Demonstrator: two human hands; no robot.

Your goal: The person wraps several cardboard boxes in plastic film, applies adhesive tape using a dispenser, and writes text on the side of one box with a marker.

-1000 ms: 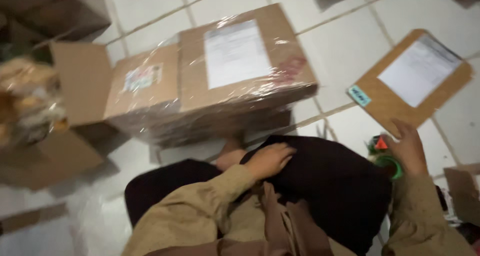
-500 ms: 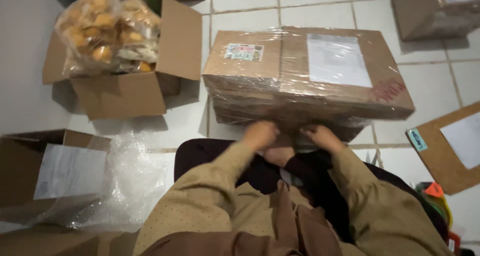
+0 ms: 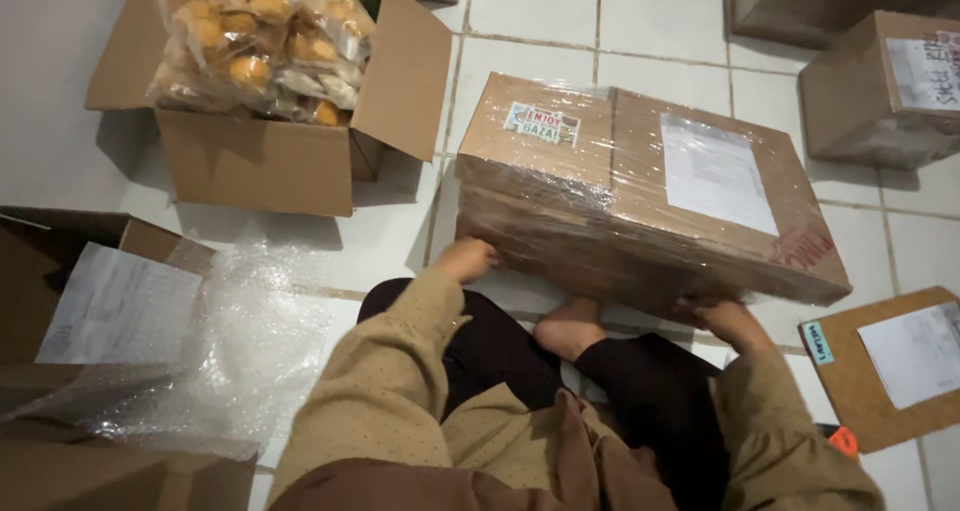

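A large cardboard box (image 3: 640,186) wrapped in clear plastic film lies on the tiled floor in front of me, with a white paper label and a small sticker on top. My left hand (image 3: 468,259) presses against its near left corner. My right hand (image 3: 722,317) grips its near right bottom edge, the fingers partly hidden under the box. My bare foot (image 3: 570,327) rests just below the box between the two hands.
An open carton (image 3: 270,161) with bagged yellow pastries stands at the back left. Bubble wrap (image 3: 240,351) and a carton with a paper sheet (image 3: 110,306) lie at the left. A brown clipboard (image 3: 890,361) lies at the right, more boxes (image 3: 880,81) behind.
My view swung left and steadied. Both hands moved from my lap out to the wrapped box's near corners, spreading apart. The clipboard now lies on the floor at right.
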